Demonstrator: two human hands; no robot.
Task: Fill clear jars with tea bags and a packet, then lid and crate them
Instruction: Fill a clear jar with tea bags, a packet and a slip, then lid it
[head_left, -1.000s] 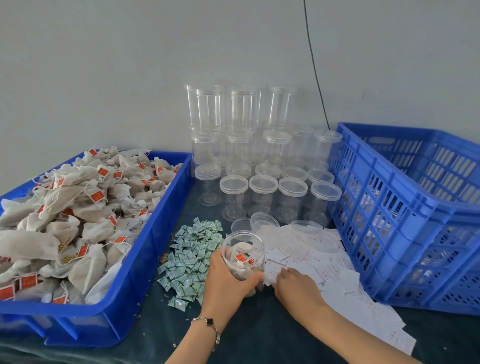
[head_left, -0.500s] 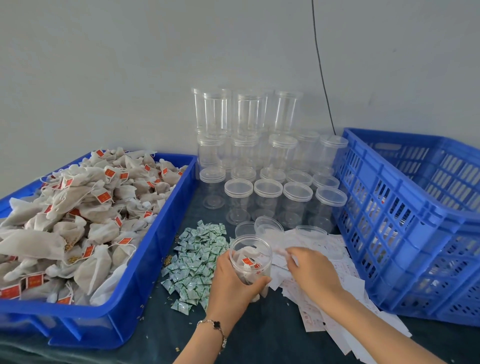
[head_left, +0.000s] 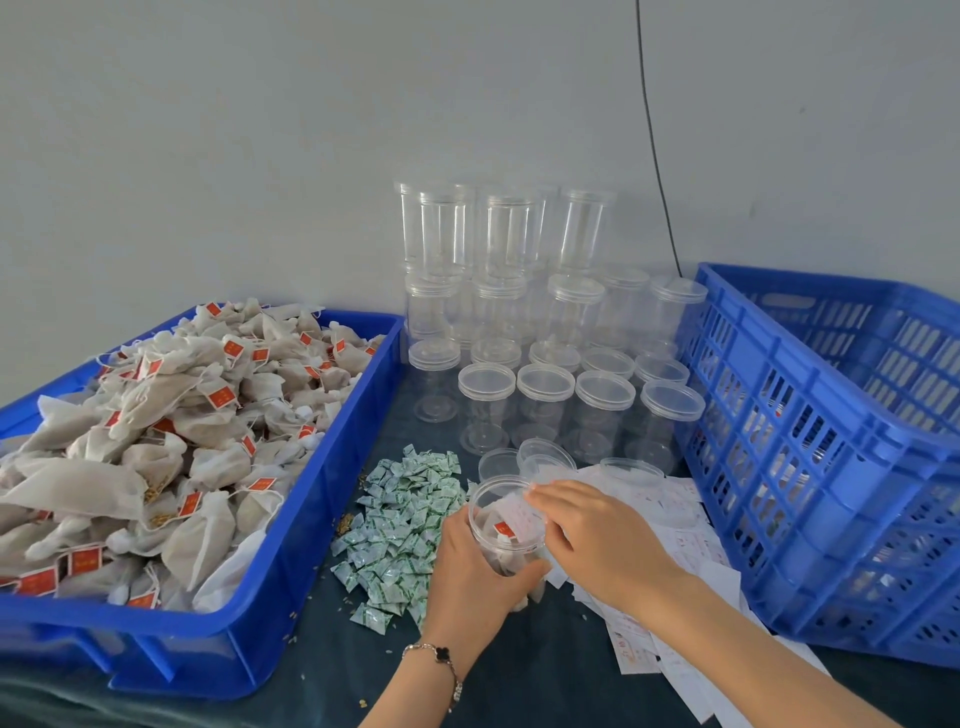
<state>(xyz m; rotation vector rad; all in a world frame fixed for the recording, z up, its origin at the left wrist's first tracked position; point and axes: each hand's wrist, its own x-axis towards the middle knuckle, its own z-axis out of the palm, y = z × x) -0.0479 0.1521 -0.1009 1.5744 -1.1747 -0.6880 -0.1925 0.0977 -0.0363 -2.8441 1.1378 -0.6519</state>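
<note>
My left hand (head_left: 470, 574) grips a clear open jar (head_left: 506, 512) with tea bags inside, tilted toward me over the dark table. My right hand (head_left: 597, 540) reaches over the jar's mouth and holds a white paper slip (head_left: 524, 514) with red print that dips into the jar. A pile of small green packets (head_left: 402, 519) lies just left of the jar. Loose white slips (head_left: 680, 540) are spread on the table to the right. Loose clear lids (head_left: 545, 457) lie just behind the jar.
A blue tray (head_left: 291, 587) heaped with tea bags (head_left: 171, 441) fills the left side. Stacked empty lidded jars (head_left: 540, 332) stand at the back against the wall. A tall blue crate (head_left: 831, 467) stands on the right. A black cable (head_left: 657, 156) hangs down the wall.
My right hand rose from the slips on the table to the jar's mouth, bringing a slip with it. My left hand kept its grip on the jar.
</note>
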